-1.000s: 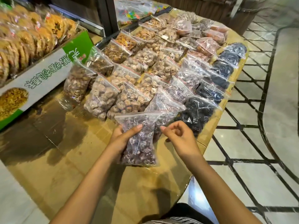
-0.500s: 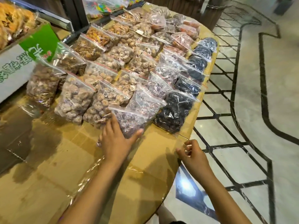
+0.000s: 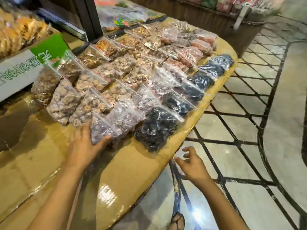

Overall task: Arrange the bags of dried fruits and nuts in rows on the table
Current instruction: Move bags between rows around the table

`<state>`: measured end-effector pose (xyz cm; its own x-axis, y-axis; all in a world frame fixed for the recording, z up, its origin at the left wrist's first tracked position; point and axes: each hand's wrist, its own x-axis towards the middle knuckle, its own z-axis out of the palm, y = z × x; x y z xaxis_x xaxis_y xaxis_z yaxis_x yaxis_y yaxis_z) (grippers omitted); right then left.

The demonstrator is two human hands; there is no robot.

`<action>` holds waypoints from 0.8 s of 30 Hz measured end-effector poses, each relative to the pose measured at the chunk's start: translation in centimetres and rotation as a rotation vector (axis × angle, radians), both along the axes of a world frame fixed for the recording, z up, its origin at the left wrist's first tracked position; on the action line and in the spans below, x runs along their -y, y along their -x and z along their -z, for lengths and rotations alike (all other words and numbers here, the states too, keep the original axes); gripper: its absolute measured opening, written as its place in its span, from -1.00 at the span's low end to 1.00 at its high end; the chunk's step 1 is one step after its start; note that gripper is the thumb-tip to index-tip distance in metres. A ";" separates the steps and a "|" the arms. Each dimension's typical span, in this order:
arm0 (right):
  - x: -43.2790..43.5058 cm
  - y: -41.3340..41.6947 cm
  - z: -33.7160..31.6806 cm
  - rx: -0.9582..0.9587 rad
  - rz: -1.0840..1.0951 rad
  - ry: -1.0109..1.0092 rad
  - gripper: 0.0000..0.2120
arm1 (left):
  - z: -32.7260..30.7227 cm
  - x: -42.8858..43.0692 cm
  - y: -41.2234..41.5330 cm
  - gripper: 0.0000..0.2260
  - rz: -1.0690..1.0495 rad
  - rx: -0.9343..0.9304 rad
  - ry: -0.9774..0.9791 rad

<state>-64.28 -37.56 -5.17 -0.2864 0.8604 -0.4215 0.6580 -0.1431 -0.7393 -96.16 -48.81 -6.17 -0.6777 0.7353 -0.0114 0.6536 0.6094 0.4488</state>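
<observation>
Clear zip bags of dried fruits and nuts lie in overlapping rows on the cardboard-covered table (image 3: 126, 173). My left hand (image 3: 84, 146) grips the near end of a bag of purplish dried fruit (image 3: 101, 128), which rests at the front of its row. To its right lies a bag of dark dried fruit (image 3: 156, 128) that heads the row along the table's right edge. Beige nut bags (image 3: 66, 100) fill the rows to the left. My right hand (image 3: 192, 165) hovers off the table's right edge, fingers spread, holding nothing.
A green and white carton (image 3: 25, 67) full of snack packs stands at the left rear. A dark post (image 3: 88, 17) rises behind the bags. Candy packs (image 3: 123, 15) lie at the far end. Tiled floor with dark lines (image 3: 249, 130) lies right of the table.
My left hand slid the purplish bag forward into the front of its row. My right hand let go of it and moved out past the table's right edge.
</observation>
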 end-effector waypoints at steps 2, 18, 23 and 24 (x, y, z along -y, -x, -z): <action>-2.6 -2.9 -0.6 -0.017 0.010 -0.040 -0.73 | -0.2 -0.9 -2.9 -0.06 -0.206 -0.080 -0.074; -18.6 -16.3 -2.3 0.254 -0.001 -0.299 -0.51 | -4.3 -20.4 -26.4 -0.24 0.367 -0.259 0.130; -26.7 -17.6 -2.1 0.312 -0.055 -0.310 -0.46 | -4.3 -29.8 -27.7 -0.24 0.401 -0.221 0.131; -28.7 -17.7 -2.2 0.326 -0.051 -0.306 -0.46 | -4.5 -32.1 -27.7 -0.25 0.415 -0.198 0.128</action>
<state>-46.55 -8.83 -2.97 -0.2264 0.9478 -0.2246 0.8639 0.0888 -0.4958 -68.44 -16.74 -1.63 -0.3252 0.9454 -0.0198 0.9190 0.3209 0.2293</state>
